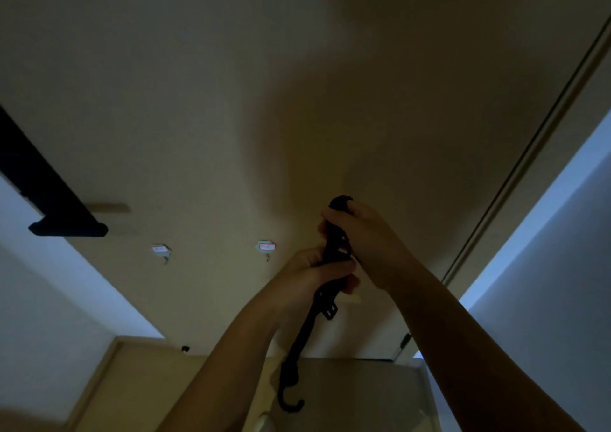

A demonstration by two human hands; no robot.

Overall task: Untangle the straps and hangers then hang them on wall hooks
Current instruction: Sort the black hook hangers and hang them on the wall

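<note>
A black bar (39, 183) crosses the beige wall's (231, 84) left edge, a pale wooden strip (107, 207) just beside its tip; a door frame (549, 153) lines the right edge.

Both forearms (231, 365) are showing bare, at six and five o'clock. The left hand (317, 273) and right hand (367, 236) are showing bare too.

Lighting: dim, with a warm cast at centre and a cold blue cast at both sides.

- Plain cream painted wall (297, 84): fills the centre and far field.
- Flat black bar (49, 193): projects diagonally at left.
- Pale blue-lit wall surface (49, 299): left, below the bar.
- Narrow beige trim strip (529, 167): runs diagonally at right.
- Bluish-grey panel (545, 282): right of the strip.
- Tan wood-toned panel (132, 382): near left.
- Grey flat surface (357, 395): near centre.
</note>
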